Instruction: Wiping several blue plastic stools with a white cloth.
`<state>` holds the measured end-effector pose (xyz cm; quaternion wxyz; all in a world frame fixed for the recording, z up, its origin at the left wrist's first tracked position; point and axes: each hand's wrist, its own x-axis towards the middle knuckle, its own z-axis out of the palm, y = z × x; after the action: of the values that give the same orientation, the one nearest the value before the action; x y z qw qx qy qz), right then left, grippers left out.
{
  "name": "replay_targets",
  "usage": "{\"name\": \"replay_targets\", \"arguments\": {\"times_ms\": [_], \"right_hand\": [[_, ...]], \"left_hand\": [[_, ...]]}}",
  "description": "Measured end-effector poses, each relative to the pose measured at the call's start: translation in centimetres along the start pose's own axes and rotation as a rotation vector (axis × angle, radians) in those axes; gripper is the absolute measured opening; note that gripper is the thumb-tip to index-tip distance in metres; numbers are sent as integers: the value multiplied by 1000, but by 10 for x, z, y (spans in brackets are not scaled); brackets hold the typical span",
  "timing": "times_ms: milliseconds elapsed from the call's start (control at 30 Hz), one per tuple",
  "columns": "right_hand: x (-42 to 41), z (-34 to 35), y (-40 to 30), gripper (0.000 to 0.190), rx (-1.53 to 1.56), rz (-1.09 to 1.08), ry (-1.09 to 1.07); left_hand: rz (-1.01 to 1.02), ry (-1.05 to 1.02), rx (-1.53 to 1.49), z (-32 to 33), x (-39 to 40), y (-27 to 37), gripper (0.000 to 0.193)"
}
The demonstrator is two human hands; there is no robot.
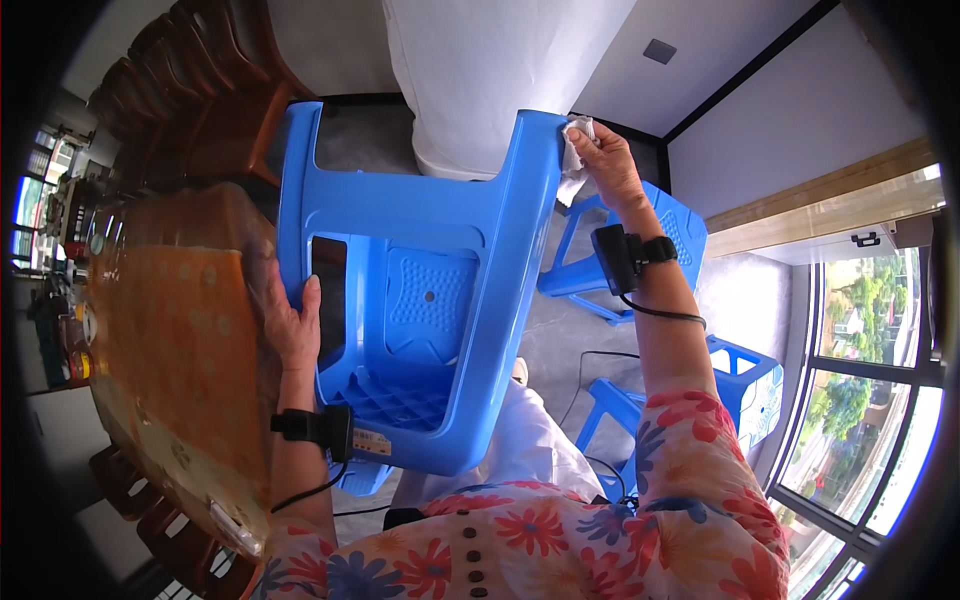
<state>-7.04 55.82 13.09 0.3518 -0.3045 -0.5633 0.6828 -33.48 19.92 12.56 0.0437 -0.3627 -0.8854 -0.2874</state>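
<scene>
A blue plastic stool [405,210] lies tipped before me, its legs pointing away and its seat end close to my lap. My left hand [296,319] grips the stool's left side, the thumb showing on the near face and the fingers partly hidden. Up at the end of the right leg, my right hand [611,161] pinches a crumpled white cloth [576,150] against the blue plastic. A label [373,442] with print sits on the stool's near edge. Both wrists wear black strapped devices with cables.
A wooden table [180,315] with an orange covering stands at my left, brown wooden chairs [225,127] behind it. More blue stools [679,225] stand on the grey floor to the right. A white-draped object [495,75] rises ahead. Windows [855,397] line the right; a thin cable [581,382] crosses the floor.
</scene>
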Motion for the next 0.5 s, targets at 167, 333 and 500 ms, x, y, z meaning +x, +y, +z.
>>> {"name": "replay_targets", "arguments": {"times_ms": [167, 333, 500], "right_hand": [[11, 13, -10, 44, -593, -161, 196], [14, 23, -7, 44, -649, -225, 240], [0, -10, 44, 21, 84, -28, 28]], "left_hand": [[62, 16, 49, 3, -1, -4, 61], [37, 21, 129, 2, 0, -7, 60], [72, 41, 67, 3, -1, -5, 59]]}}
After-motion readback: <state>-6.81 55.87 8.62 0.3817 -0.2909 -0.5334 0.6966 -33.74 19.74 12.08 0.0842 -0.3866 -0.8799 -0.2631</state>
